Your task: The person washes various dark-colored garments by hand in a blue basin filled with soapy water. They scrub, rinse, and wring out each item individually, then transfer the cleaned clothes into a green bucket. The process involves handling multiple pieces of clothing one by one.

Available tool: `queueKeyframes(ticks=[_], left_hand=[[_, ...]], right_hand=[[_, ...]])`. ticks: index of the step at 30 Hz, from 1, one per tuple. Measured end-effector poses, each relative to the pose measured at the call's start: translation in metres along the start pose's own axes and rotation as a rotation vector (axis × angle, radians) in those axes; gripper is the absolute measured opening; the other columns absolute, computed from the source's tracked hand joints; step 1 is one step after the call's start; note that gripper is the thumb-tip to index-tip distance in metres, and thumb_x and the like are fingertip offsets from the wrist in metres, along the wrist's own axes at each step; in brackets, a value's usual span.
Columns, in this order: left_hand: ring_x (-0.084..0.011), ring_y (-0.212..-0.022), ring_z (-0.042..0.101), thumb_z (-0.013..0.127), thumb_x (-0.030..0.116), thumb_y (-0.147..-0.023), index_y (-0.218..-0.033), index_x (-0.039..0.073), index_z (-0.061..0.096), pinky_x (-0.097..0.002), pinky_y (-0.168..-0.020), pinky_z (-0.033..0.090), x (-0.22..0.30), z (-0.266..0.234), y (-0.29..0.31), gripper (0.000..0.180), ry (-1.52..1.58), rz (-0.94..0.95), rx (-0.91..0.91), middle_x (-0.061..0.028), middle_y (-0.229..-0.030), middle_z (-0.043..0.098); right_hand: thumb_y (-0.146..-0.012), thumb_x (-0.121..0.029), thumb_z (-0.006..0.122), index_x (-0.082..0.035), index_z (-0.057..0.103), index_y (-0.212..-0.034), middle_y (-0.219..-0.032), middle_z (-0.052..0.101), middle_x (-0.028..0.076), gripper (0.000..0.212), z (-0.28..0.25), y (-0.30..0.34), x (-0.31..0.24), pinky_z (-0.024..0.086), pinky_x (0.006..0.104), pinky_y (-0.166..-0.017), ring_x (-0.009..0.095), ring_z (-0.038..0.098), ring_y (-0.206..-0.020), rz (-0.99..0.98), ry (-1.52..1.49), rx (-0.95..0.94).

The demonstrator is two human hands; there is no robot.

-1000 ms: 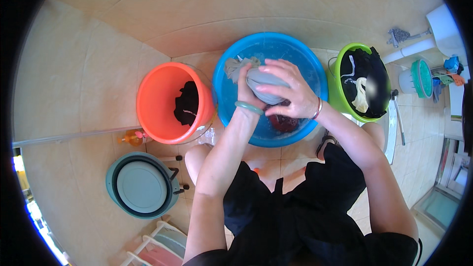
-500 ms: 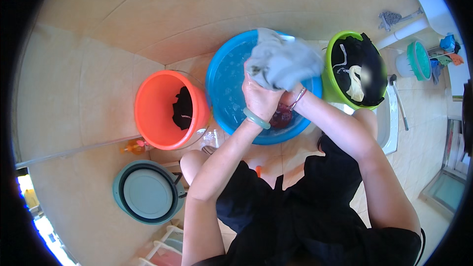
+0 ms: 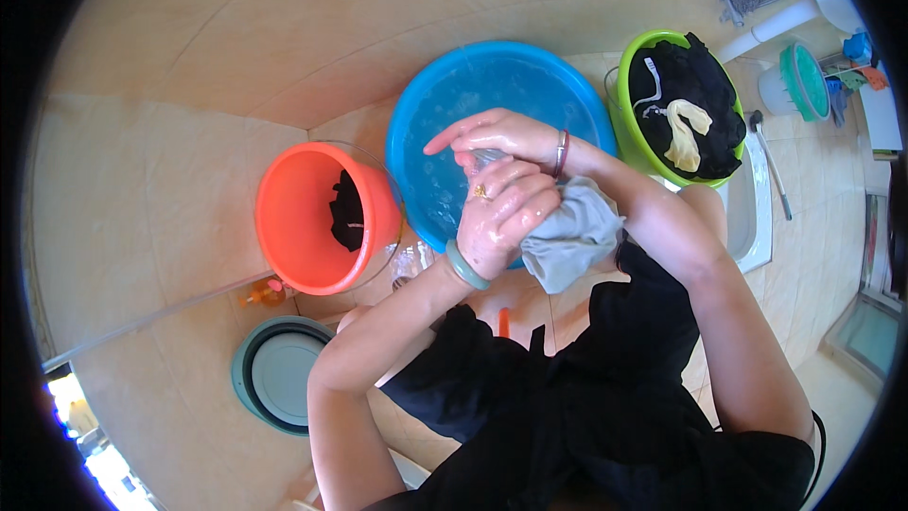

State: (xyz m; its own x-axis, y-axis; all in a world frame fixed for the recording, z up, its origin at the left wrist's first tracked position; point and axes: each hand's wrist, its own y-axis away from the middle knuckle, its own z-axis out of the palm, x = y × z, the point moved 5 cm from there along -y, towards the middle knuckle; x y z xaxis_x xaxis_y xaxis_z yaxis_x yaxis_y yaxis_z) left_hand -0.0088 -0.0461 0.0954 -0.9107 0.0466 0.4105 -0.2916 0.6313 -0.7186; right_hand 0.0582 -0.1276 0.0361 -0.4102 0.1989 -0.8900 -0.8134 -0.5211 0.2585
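Note:
A wet light-grey cloth (image 3: 575, 237) is bunched between my hands over the near side of a large blue basin (image 3: 405, 99). My left hand (image 3: 506, 213), with a green bangle at the wrist and a ring, is closed around it. Past it lies my right hand (image 3: 511, 140), pressed against the upper end of the cloth, a finger stretched leftward and the others partly hidden. The loose part of the cloth hangs toward my lap, beside my right forearm. Soapy water with bubbles fills the basin. The cloth's exact kind does not show.
An orange bucket (image 3: 284, 227) with a black cloth inside stands left. At right, a green bucket (image 3: 636, 137) holds black clothes and a cream cloth (image 3: 686, 132). A grey-green folding basin (image 3: 248, 364) leans at lower left. A long-handled brush (image 3: 774, 166) lies far right.
My hands have come nearer to me, and the cloth has swung from above the basin's far side down toward my lap. My right hand now lies beyond the left. The view has shifted slightly.

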Motion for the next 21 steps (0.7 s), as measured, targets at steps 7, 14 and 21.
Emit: queueKeyframes(ticks=[7,14,21], left_hand=[[-0.0232,-0.097,0.060,0.062,0.011,-0.060,-0.102,0.017,0.061,-0.0385,-0.086,0.046,0.003,0.026,0.032,0.043,-0.230,0.118,-0.183,-0.0039,-0.106,0.060],[-0.0184,-0.097,0.058,0.061,0.014,-0.064,-0.101,0.023,0.057,-0.0347,-0.085,0.045,-0.012,0.047,0.044,0.038,-0.352,0.134,-0.297,-0.0002,-0.105,0.059],[-0.0212,-0.105,0.056,0.055,0.015,-0.073,-0.110,0.022,0.055,-0.0377,-0.090,0.043,-0.032,0.074,0.070,0.038,-0.321,0.095,-0.442,-0.0008,-0.106,0.057]], right_hand=[[-0.088,-0.007,0.046,-0.007,0.067,-0.112,-0.071,0.058,0.003,0.031,0.015,0.000,0.000,0.046,0.0240,-0.059,0.010,0.055,-0.065,-0.079,0.193,-0.075],[-0.091,-0.005,0.042,-0.008,0.065,-0.110,-0.064,0.056,0.005,0.030,0.003,-0.008,0.018,0.045,0.0278,-0.054,0.012,0.055,-0.059,-0.030,0.320,0.070],[-0.091,-0.005,0.042,-0.007,0.064,-0.103,-0.064,0.057,0.006,0.026,-0.012,-0.015,0.046,0.045,0.0318,-0.051,0.014,0.055,-0.056,0.053,0.514,0.308]])
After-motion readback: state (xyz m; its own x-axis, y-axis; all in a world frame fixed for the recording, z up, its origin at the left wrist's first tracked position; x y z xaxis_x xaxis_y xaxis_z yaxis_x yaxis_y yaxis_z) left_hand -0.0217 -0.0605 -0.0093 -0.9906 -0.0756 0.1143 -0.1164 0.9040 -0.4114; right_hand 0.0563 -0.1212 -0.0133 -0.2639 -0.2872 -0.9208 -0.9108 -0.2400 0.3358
